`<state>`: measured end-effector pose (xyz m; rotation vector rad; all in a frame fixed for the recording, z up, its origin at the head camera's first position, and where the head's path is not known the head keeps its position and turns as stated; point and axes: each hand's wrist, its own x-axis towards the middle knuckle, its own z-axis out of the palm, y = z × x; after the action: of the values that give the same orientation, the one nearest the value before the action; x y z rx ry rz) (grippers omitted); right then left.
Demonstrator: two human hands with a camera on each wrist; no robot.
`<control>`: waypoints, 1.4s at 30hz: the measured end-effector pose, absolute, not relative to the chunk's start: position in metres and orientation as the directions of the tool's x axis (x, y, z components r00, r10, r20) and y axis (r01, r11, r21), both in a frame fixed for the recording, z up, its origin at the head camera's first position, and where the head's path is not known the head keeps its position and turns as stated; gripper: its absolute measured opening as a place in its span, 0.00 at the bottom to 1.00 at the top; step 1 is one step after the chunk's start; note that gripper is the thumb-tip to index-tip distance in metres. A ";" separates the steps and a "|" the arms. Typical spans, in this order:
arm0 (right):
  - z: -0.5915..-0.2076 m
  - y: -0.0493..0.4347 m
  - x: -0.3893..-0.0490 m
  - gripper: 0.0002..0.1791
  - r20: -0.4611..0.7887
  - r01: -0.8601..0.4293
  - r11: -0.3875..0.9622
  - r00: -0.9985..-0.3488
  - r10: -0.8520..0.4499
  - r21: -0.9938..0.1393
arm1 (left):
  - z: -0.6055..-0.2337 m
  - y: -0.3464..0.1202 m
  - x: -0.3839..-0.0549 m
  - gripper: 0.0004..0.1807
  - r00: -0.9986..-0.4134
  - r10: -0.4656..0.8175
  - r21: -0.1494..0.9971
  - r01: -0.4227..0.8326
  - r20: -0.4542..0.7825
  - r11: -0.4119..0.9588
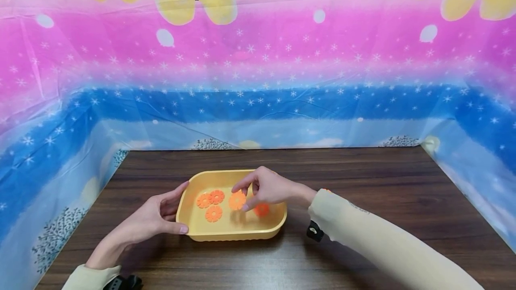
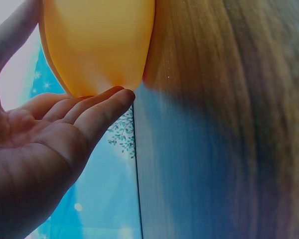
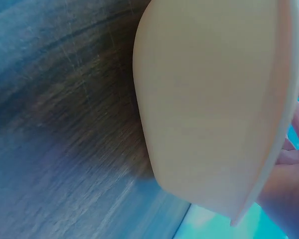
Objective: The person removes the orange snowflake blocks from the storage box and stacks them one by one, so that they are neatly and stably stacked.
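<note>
Pinching a flat orange disc [image 1: 238, 201] between thumb and index finger, the right hand [image 1: 269, 186] is over the inside of the yellow tray [image 1: 225, 232], below the centre of the head view. This disc is round like a small flower, with notches around its edge, and its colour looks slightly lighter than that of the others. Three more discs [image 1: 213, 214] lie in the left half of the tray; the upper two touch or overlap, I cannot tell which. Another disc [image 1: 261, 210] lies near the right end, close below the hand.

The left hand [image 1: 151, 218] has its grip on the left end of the tray, the thumb at the near corner and the fingers farther up the rim. The tray has rounded corners and smooth walls, and it stands on the dark wooden bench [image 1: 363, 169]. As for writing, the right sleeve [image 1: 387, 240] carries a thin dark mark, at the right of the frame, too small to read.
</note>
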<state>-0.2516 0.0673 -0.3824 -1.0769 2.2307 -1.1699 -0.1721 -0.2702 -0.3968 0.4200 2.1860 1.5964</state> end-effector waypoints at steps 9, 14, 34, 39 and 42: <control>-0.378 0.092 -0.247 0.25 0.053 -0.428 0.330 -0.673 -0.738 -0.842 | -0.397 -0.270 -0.174 0.62 -0.874 0.464 0.952 0.002 -0.147 0.305; -0.373 0.104 -0.243 0.26 0.054 -0.387 0.325 -0.710 -0.702 -0.863 | -0.396 -0.270 -0.174 0.63 -0.876 0.458 0.950 0.001 -0.150 0.312; -0.380 0.165 -0.237 0.28 0.047 -0.277 0.304 -0.804 -0.593 -0.912 | -0.396 -0.269 -0.173 0.63 -0.877 0.455 0.952 -0.008 -0.153 0.306; -0.383 0.182 -0.238 0.28 0.027 -0.265 0.345 -0.826 -0.563 -0.901 | -0.396 -0.269 -0.173 0.63 -0.876 0.456 0.953 -0.013 -0.157 0.303; -0.386 0.192 -0.238 0.27 0.011 -0.249 0.365 -0.839 -0.543 -0.897 | -0.395 -0.268 -0.172 0.63 -0.877 0.454 0.952 -0.016 -0.160 0.304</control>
<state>-0.2383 0.1921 -0.3856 -0.7015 2.3431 -1.4638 -0.1723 -0.2684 -0.3954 0.3903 2.1773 1.5971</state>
